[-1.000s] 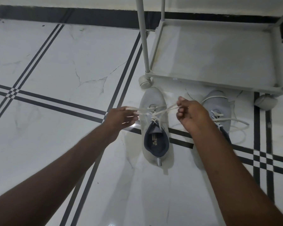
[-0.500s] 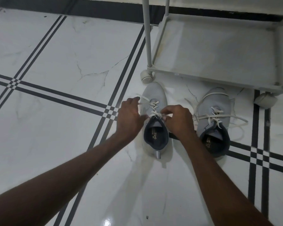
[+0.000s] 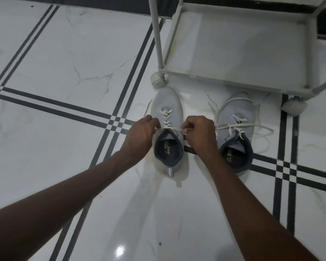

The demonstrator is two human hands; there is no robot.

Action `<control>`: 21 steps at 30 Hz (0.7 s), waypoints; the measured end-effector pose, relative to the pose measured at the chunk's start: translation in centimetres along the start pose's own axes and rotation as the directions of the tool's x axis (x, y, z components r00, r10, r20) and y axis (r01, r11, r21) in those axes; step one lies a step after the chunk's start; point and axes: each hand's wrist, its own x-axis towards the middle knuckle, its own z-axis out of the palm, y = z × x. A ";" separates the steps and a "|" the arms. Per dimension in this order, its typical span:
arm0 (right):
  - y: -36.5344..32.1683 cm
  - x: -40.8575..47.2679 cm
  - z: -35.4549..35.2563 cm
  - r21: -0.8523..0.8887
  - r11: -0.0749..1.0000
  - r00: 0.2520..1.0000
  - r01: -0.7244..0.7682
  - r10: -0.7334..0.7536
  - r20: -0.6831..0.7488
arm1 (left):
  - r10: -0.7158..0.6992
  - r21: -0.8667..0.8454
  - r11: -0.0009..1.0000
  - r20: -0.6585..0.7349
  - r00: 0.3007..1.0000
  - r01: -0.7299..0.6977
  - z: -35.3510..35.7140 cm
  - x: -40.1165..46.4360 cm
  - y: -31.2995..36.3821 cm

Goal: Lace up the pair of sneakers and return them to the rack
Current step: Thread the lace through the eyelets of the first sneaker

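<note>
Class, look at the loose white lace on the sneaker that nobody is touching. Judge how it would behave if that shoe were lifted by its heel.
The loose lace is probably floppy: it sprawls in slack loops on the floor. It would likely dangle and drag when the right sneaker rises, and might snag, since it trails towards the rack's caster.

This looks like a home interior: a glossy white marble-look tile floor (image 3: 68,53) with dark inlaid stripes, and a light grey wheeled shoe rack (image 3: 233,80). Two grey sneakers (image 3: 166,102) stand on the floor just before the rack.
</note>
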 end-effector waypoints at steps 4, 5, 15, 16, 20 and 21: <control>1.4 0.2 -0.4 -0.070 0.998 1.000 -0.009 0.008 -0.011 | 0.245 0.133 0.958 0.074 0.967 -0.253 -0.8 0.1 -0.9; 1.7 0.2 -0.3 -0.095 0.995 1.000 -0.001 0.001 0.003 | 0.260 0.144 0.952 0.093 0.961 -0.271 -0.9 0.1 -1.1; 2.9 -1.0 0.6 -0.275 0.957 0.996 0.088 -0.075 0.057 | 0.202 0.156 0.962 0.142 0.969 -0.224 -0.1 -0.9 -3.1; 2.8 -1.0 0.5 -0.283 0.956 0.996 0.080 -0.064 0.066 | 0.188 0.129 0.970 0.151 0.971 -0.207 -0.1 -0.8 -3.2; 2.8 0.5 -0.3 -0.240 0.971 0.983 0.012 0.032 0.179 | 0.063 -0.036 0.998 0.206 0.977 -0.056 -0.5 -0.5 -3.8; 2.7 1.1 -1.0 -0.205 0.979 0.973 0.019 0.029 0.229 | -0.007 -0.099 0.995 0.254 0.967 0.034 -0.8 -0.3 -3.9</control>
